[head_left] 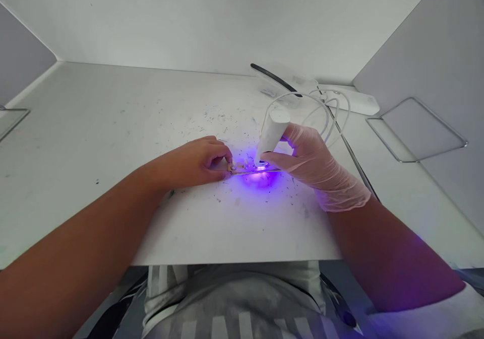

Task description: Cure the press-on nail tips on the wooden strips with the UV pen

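Observation:
My right hand (304,152), in a thin see-through glove, grips a white handheld UV lamp (273,132) tilted down at the table. Violet light spills from its lower end over a thin flat strip (242,171) with small shiny pieces along it. At the strip's left end my bare left hand (206,161) pinches it between thumb and fingers. The strip lies flat or nearly so on the white tabletop; its exact kind cannot be made out. Part of its right side is hidden behind the lamp and my right hand.
A white cable (325,108) loops from the lamp towards a white power strip (355,101) at the back right. A clear bag with a black edge (276,79) lies behind. Dark specks dot the tabletop (113,97). Wire frames (416,130) stand at both sides.

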